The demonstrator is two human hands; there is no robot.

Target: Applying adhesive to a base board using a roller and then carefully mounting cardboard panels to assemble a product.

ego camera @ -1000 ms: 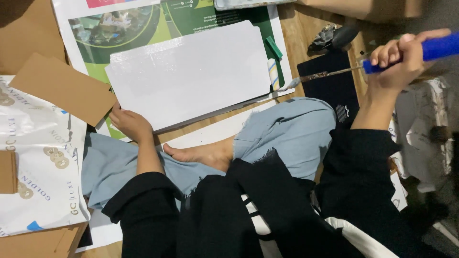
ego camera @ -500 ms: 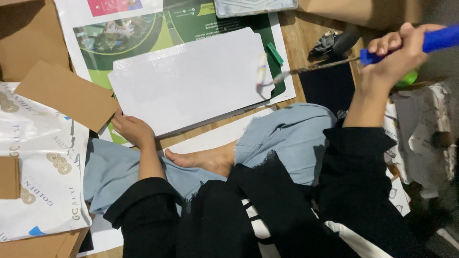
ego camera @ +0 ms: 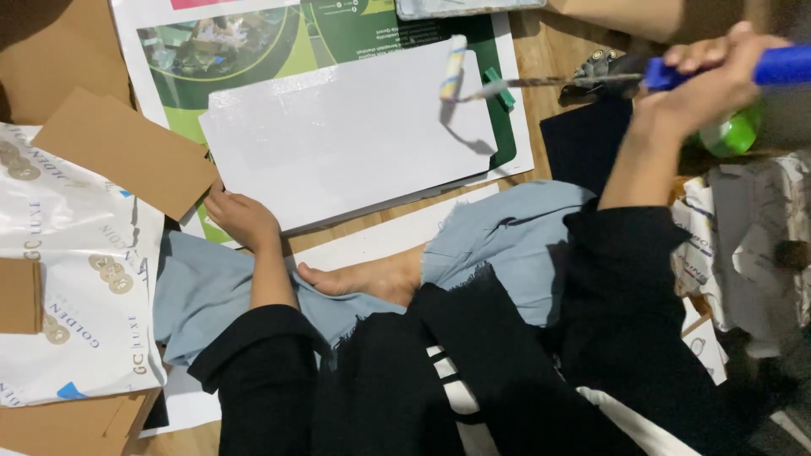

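Note:
A white-painted board (ego camera: 346, 139) lies on a green and white poster (ego camera: 253, 34) on the floor in front of me. My left hand (ego camera: 241, 218) rests on the board's near left corner and presses it down. My right hand (ego camera: 710, 80) grips the blue handle (ego camera: 777, 66) of a small paint roller. The roller's head (ego camera: 454, 67) hovers above the board's far right corner, and its shadow falls on the board. My bare foot (ego camera: 363, 277) and light blue trouser legs show just below the board.
Brown cardboard pieces (ego camera: 122, 152) lie at the left beside a white printed plastic bag (ego camera: 68, 279). A dark sheet (ego camera: 583, 143), a green bottle (ego camera: 731, 135) and crumpled paper (ego camera: 752, 245) sit at the right. A small green object (ego camera: 500, 89) lies by the board's corner.
My right hand has swung the roller from off the board's right edge up to its far right corner. The left hand has stayed on the near left corner.

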